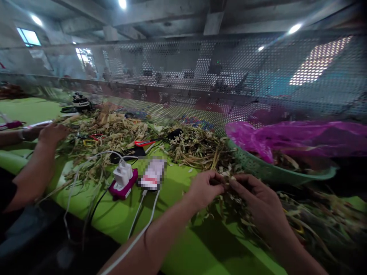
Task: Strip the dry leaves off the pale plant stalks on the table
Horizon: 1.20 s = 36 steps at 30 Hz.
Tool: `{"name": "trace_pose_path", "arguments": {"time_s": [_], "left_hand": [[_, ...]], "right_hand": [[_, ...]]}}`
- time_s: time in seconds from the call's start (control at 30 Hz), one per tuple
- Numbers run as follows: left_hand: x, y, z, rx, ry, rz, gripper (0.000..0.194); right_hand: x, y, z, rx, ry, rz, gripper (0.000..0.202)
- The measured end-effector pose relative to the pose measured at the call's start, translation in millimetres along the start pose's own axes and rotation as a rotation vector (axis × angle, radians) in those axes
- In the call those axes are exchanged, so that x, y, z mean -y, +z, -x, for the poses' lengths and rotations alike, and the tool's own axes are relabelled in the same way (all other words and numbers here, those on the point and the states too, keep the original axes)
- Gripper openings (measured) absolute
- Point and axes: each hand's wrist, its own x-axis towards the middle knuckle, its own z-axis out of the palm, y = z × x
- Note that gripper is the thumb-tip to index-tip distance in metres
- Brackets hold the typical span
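My left hand [204, 190] and my right hand [262, 198] meet over the green table [176, 208]. Thumbs and fingers of both are closed on a small tuft of dried plant stems [228, 176] between them. Withered leaves hang below my fingers. Just beyond lies a heap of dried plants [197, 147], brown and pale green, up against the perforated metal screen. Another tangle of dried stalks [318, 217] spreads to the right of my right hand.
A green basket [304, 176] with a purple plastic bag [301, 135] stands at right. Left of my arm lie a phone [153, 173], a purple power strip [124, 187] with white chargers, loose cables and red-handled scissors [145, 143]. A co-worker's hands [53, 133] touch a larger plant heap [114, 128].
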Motion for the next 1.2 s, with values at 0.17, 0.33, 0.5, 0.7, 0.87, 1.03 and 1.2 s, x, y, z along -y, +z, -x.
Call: {"name": "trace_pose_path", "arguments": {"time_s": [0.17,0.33,0.5,0.7,0.87,1.03,1.2], "left_hand": [[-3.3,0.9,4.1,0.038,-0.015,-0.023,0.017],[-12.0,0.5,8.0,0.026,-0.099,0.072,0.026],[-11.9,-0.5,8.5,0.024,-0.191,0.229,0.037],[-10.2,-3.5,7.5,0.034,-0.122,0.276,0.033],[-14.1,-4.3,7.6,-0.023,-0.114,0.22,0.037],[-12.7,-7.3,5.0,-0.055,-0.091,0.194,0.035],[-13.9,-7.5,5.6,-0.066,-0.094,0.212,0.032]], "right_hand": [[-3.6,0.8,0.3,0.001,0.151,-0.28,0.025],[1.8,-14.5,-6.9,0.014,0.157,-0.245,0.031],[-4.2,-66.7,-13.4,0.096,-0.016,0.441,0.029],[-30.9,-105.8,6.1,0.278,-0.018,1.057,0.042],[-34.4,-97.8,13.8,0.297,0.011,1.131,0.064],[-25.2,-95.0,8.5,0.22,0.023,1.026,0.064],[-14.1,-105.0,11.7,0.202,0.167,0.544,0.05]]}}
